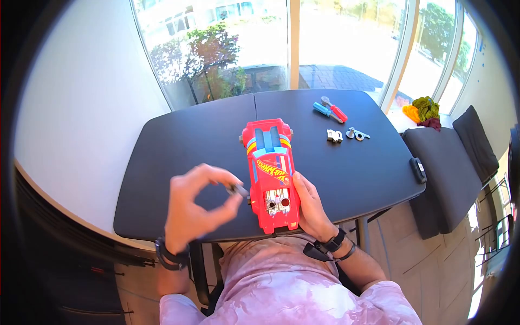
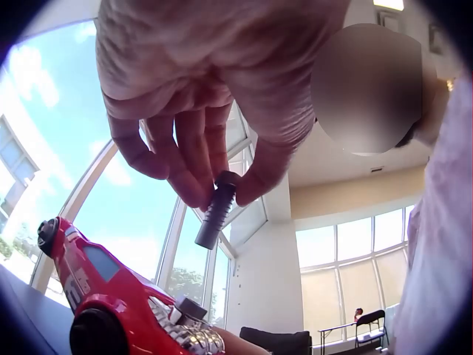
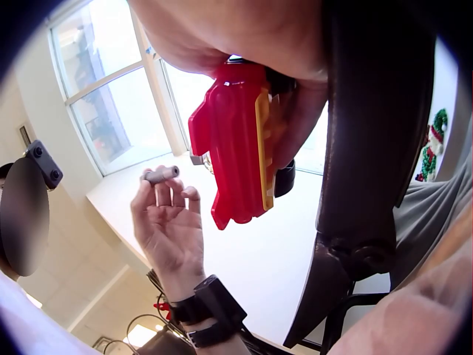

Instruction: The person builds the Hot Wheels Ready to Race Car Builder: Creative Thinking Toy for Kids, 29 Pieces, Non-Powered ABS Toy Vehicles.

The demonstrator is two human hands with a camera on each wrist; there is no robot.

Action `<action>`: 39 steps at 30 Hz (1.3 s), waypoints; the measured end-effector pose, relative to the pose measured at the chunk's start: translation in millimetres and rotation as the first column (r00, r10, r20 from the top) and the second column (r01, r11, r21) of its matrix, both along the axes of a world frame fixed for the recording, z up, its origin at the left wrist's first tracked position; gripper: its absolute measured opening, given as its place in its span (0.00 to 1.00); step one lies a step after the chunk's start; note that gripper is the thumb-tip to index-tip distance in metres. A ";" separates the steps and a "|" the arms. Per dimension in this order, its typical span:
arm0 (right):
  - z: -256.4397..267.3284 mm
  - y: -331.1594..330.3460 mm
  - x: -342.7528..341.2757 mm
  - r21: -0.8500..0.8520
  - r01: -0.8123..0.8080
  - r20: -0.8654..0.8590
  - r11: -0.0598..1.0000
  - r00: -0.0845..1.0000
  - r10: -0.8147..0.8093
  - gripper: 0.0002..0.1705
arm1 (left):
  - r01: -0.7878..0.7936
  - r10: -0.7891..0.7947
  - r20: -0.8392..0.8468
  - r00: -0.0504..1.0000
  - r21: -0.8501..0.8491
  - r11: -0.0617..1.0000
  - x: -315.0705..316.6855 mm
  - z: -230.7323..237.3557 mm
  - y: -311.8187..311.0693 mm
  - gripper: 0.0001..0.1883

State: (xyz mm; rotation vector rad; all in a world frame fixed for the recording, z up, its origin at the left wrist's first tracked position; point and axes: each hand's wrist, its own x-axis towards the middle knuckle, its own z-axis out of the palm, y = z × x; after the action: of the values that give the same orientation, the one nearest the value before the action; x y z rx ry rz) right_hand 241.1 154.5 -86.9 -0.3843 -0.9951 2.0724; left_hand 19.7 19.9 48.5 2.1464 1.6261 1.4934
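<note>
A red toy car [image 1: 273, 173] with a blue windshield and chrome engine is held by my right hand [image 1: 315, 211] along its right side, over the table's near edge. The right wrist view shows the car's red end [image 3: 238, 148] with a yellow strip, below that hand's palm. To the left of the car, my left hand [image 1: 197, 203] pinches a small grey ridged screw [image 1: 236, 189] between thumb and fingertips, apart from the car. In the left wrist view the screw [image 2: 216, 212] points downward from the fingers, above the car [image 2: 111, 288].
On the dark table [image 1: 179, 141] at the back right lie a blue-handled tool [image 1: 323, 109], a red-handled tool [image 1: 338, 113], a whitish block [image 1: 334, 136] and grey small parts [image 1: 358, 134]. A black object [image 1: 417, 170] is at the table's right edge, beside a dark chair [image 1: 441, 173].
</note>
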 end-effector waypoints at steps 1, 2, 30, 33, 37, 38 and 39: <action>0.3 -0.2 0.2 0.005 -0.001 -0.001 1.000 1.000 0.001 0.29 | 0.049 -0.049 0.004 0.999 0.024 0.999 13.2 -3.6 -2.9 0.13; 1.0 -0.8 0.6 0.005 -0.004 -0.003 1.000 1.000 0.004 0.29 | 0.097 -0.098 0.006 0.995 0.049 0.994 25.1 -7.2 -4.8 0.14; -2.5 -1.9 -0.4 0.039 0.032 -0.015 0.999 0.999 -0.031 0.27 | 0.108 -0.115 -0.081 0.990 -0.082 0.991 62.7 -66.9 20.5 0.25; -2.0 -1.0 -1.2 0.034 0.025 -0.018 0.999 1.000 -0.025 0.27 | 0.095 -0.096 -0.025 0.995 -0.026 0.995 72.2 -52.7 16.4 0.25; -5.6 -0.1 -1.2 0.048 0.029 -0.016 0.998 0.999 -0.029 0.27 | 0.061 -0.061 -0.189 0.980 -0.001 0.998 61.0 -69.2 21.7 0.23; -4.7 -0.3 -0.5 0.044 0.024 -0.017 0.999 1.000 -0.024 0.27 | 0.100 -0.097 -0.206 0.974 0.005 0.995 57.8 -69.2 22.2 0.22; -2.7 -1.4 0.2 0.040 0.020 -0.018 0.999 1.000 -0.019 0.27 | 0.139 -0.134 -0.222 0.966 0.010 0.990 55.6 -68.6 22.1 0.22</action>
State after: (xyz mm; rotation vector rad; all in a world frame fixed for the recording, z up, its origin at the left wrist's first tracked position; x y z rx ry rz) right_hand 241.3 153.1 -89.7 -0.3532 -1.0171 2.0321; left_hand 75.3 41.9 -20.1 2.4600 1.4878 1.2834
